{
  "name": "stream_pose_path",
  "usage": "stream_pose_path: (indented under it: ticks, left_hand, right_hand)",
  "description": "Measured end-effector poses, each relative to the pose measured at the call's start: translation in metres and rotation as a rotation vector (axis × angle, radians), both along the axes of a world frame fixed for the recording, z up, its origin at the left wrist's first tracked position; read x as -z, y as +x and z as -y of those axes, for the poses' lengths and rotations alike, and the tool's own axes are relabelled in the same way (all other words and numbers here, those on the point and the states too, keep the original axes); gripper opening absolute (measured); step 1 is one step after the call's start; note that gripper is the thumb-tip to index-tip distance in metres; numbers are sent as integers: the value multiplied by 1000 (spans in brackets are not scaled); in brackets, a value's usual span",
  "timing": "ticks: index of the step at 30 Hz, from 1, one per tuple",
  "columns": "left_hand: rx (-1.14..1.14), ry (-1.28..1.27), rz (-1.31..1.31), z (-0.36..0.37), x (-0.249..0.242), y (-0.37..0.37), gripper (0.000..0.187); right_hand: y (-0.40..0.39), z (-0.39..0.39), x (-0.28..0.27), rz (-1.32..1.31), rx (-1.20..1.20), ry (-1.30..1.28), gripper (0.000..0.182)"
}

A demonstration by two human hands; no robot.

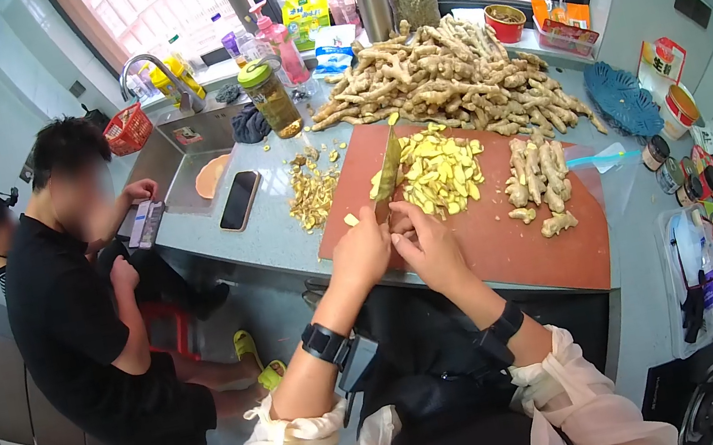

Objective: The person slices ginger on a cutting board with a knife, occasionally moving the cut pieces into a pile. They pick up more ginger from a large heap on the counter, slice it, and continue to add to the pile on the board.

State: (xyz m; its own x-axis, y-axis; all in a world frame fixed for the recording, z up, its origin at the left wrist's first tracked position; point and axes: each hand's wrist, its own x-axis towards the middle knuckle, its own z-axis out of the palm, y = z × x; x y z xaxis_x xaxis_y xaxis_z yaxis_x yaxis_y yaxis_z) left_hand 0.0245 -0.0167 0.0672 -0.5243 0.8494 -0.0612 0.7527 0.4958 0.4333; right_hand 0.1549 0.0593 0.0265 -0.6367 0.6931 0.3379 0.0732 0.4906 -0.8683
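Observation:
My left hand (362, 245) is closed at the handle end of a broad-bladed kitchen knife (386, 169), whose blade points away over the chopping board. Close against it, my right hand (429, 243) has its fingers curled in; what they hold is hidden. Both hands are over the near edge of the reddish-brown chopping board (524, 255). Sliced yellow ginger (443, 171) is heaped just right of the blade. Several whole ginger roots (537, 176) lie farther right on the board. Ginger scraps (313, 190) are scattered on the counter to the left.
Behind the board rises a large pile of unsliced ginger (446, 78). A phone (240, 201), a green-lidded jar (268, 100) and a sink (186, 176) are on the left. A blue scalloped dish (628, 98) stands right. Beside the counter sits a person in black (92, 288), another person behind.

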Motion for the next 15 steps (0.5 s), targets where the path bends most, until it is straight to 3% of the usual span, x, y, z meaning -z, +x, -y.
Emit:
stream_pose_path:
  ticks: [2, 6, 8, 12, 13, 14, 15]
  left_hand:
    - [-1, 180, 108, 7, 4, 6, 38]
    - [83, 309, 422, 10, 8, 15, 40]
    - [97, 320, 432, 15, 0, 19, 43]
    - [270, 209, 501, 30, 9, 15, 47]
    - [255, 298, 615, 35, 13, 16, 46]
    - [239, 384, 729, 39, 15, 15, 47]
    - [192, 293, 701, 44, 11, 10, 46]
  right_hand:
    - [-1, 1, -1, 46, -48, -84, 52]
    - [-4, -7, -10, 167, -71, -133, 67]
    - [-4, -14, -13, 328, -39, -240, 76]
    - [6, -27, -19, 419, 11, -253, 66]
    - [6, -35, 7, 190, -45, -315, 61]
    - [9, -35, -6, 200, -37, -312, 61]
    - [14, -31, -33, 298, -81, -441, 61]
